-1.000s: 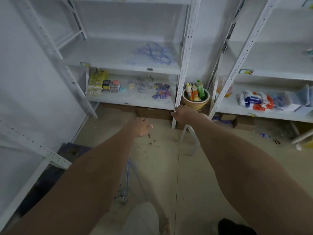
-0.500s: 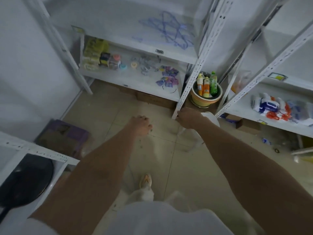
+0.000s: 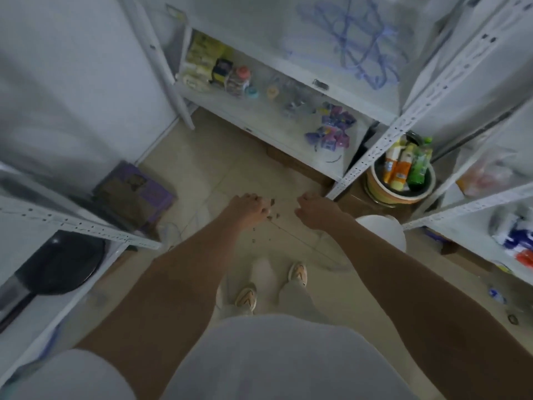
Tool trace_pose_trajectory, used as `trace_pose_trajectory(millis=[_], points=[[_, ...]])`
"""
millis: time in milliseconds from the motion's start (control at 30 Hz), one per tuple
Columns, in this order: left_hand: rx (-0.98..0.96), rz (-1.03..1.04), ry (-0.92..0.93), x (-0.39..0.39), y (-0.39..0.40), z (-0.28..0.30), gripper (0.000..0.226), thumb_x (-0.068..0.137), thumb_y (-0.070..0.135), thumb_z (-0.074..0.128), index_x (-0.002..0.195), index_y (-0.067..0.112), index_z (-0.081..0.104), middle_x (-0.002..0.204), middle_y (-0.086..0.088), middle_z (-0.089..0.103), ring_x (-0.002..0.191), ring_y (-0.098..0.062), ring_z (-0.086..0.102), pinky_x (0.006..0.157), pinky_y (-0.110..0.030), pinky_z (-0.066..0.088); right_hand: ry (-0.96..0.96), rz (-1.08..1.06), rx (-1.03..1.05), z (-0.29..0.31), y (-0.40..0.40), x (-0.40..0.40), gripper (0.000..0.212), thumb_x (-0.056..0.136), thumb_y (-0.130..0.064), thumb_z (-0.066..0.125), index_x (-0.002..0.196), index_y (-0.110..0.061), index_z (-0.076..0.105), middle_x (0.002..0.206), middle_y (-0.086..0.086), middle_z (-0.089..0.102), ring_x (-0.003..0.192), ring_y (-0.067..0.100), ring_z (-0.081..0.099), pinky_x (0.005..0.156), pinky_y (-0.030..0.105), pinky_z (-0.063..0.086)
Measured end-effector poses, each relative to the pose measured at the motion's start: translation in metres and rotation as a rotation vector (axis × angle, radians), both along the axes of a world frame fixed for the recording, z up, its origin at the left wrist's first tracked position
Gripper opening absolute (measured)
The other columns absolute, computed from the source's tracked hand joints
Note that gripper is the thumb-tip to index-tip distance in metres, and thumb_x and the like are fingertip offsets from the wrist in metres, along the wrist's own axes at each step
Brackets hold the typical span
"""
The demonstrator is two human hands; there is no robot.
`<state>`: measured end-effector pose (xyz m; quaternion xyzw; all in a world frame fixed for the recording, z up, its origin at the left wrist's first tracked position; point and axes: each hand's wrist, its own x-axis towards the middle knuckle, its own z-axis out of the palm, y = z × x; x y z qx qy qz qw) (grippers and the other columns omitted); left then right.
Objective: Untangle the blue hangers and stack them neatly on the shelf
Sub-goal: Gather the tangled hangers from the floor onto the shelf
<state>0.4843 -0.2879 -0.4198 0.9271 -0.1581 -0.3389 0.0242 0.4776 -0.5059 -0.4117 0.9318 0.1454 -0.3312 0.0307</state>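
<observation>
I see both hands held out over the floor — left hand [image 3: 248, 209] and right hand [image 3: 317, 210] curled, gripping nothing visible — while the blue hangers [image 3: 357, 44] lie tangled on the shelf [image 3: 259, 30].

Probably a small shop stockroom: white slotted-steel shelving [image 3: 372, 157] all round, price-tag holders on shelf edges, packaged goods [image 3: 331, 131] centre right.

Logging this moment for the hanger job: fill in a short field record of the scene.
hangers: tangle of blue wire hangers lying on the upper white metal shelf
left hand: loosely curled, over the floor, apart from the hangers; contents unclear
right hand: curled, over the floor, contents unclear
beside shelf post: round tub of bottles on the floor
task state: hangers not yet touched
</observation>
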Motion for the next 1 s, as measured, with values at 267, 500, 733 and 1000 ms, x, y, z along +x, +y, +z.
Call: trace_pose_trajectory(millis=[267, 500, 733, 1000], points=[[0.052, 0.304, 0.018, 0.02, 0.005, -0.026, 0.052, 0.107, 0.039, 0.031, 0.141, 0.002, 0.045, 0.143, -0.019, 0.051, 0.13, -0.035, 0.05, 0.105, -0.049, 0.043, 0.114, 0.04, 0.074, -0.044, -0.006, 0.091, 0.046, 0.106, -0.031, 0.043, 0.146, -0.008, 0.048, 0.152, 0.017, 0.045, 0.138, 0.039, 0.045, 0.112, 0.051, 0.041], [0.052, 0.593, 0.245, 0.026, 0.03, -0.072, 0.059, 0.109, 0.045, 0.026, 0.153, 0.007, 0.033, 0.158, -0.017, 0.037, 0.143, -0.035, 0.038, 0.114, -0.051, 0.035, 0.248, 0.245, 0.02, -0.087, 0.037, 0.169, 0.053, 0.109, -0.031, 0.035, 0.154, -0.003, 0.039, 0.159, 0.02, 0.037, 0.142, 0.035, 0.041, 0.117, 0.046, 0.037], [-0.176, 0.936, 0.278, 0.085, 0.047, -0.11, 0.053, 0.109, 0.039, 0.028, 0.15, 0.006, 0.038, 0.153, -0.018, 0.042, 0.139, -0.035, 0.042, 0.11, -0.049, 0.038, 0.266, 0.615, -0.09, -0.104, 0.107, 0.232, 0.047, 0.107, -0.032, 0.039, 0.142, -0.003, 0.049, 0.148, 0.017, 0.048, 0.135, 0.033, 0.047, 0.107, 0.047, 0.046], [-0.29, 1.379, 0.258, 0.084, 0.075, -0.133, 0.049, 0.108, 0.039, 0.032, 0.138, 0.005, 0.048, 0.139, -0.018, 0.053, 0.129, -0.036, 0.051, 0.105, -0.049, 0.043, 0.238, 1.031, -0.144, -0.127, 0.227, 0.26, 0.04, 0.105, -0.03, 0.038, 0.136, -0.008, 0.051, 0.135, 0.011, 0.052, 0.126, 0.029, 0.052, 0.098, 0.045, 0.048]])
